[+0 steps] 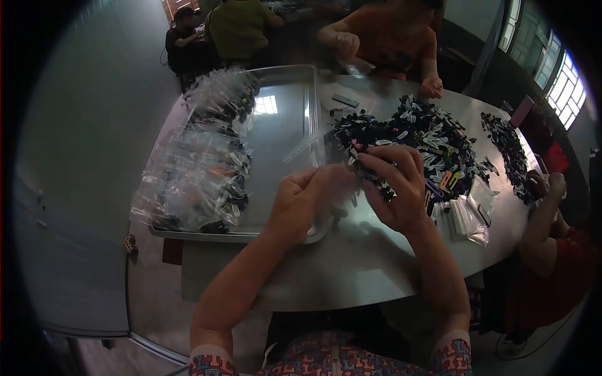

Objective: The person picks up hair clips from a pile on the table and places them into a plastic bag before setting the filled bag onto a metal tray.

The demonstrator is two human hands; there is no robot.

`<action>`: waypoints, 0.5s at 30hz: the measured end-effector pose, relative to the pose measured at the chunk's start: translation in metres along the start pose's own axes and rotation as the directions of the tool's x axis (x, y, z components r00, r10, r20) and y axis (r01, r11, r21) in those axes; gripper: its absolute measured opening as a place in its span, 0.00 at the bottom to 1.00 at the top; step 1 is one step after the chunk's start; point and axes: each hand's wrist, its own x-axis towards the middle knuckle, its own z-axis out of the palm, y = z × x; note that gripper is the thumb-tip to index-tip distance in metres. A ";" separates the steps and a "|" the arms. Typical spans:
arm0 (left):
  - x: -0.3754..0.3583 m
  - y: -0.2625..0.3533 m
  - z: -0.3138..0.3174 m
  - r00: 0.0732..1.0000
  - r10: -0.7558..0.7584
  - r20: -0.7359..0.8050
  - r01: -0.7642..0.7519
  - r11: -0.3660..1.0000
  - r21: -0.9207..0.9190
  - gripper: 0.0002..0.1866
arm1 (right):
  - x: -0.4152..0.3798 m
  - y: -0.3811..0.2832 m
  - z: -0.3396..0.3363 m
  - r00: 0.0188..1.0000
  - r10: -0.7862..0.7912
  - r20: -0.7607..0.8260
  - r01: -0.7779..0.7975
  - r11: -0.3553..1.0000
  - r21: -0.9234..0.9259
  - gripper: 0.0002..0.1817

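Two hands come close together at the heap's near edge

One table (370,276) fills the middle of the frame, with at least four other people (398,47) along the upper edge and right. One metal tray (269,200) sits left of centre. On its left side, one pile of clear packets (200,178) is too jumbled to count. Loose small clips lie in two heaps: a big one (433,141) right of centre and a narrower one (508,153) towards the right edge, both beyond counting. One bundle of clear bags (463,218) lies below the big heap.

The left hand (304,197) is at centre, fingers curled inward; blur hides whether they pinch anything. The right hand (401,191), beside it, has fingers bent and thumb apart from the forefinger, whose tip is by the clips; a grip there cannot be made out.

The step seems to be picking clips for a bag. The next move probably calls for a light fingertip pinch that separates single clips.

Smallest, one orange clip (446,180) shows at the heap's lower right.
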 end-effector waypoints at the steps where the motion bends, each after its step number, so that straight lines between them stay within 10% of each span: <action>1: 0.000 0.000 0.001 1.000 0.020 -0.008 -0.019 0.998 0.056 0.19 | -0.001 0.004 0.000 1.000 0.005 -0.001 -0.005 1.000 0.006 0.22; 15: -0.003 -0.007 0.002 0.996 0.080 0.037 -0.087 0.947 0.310 0.15 | 0.000 -0.019 0.003 0.989 -0.012 -0.150 0.014 1.000 0.008 0.18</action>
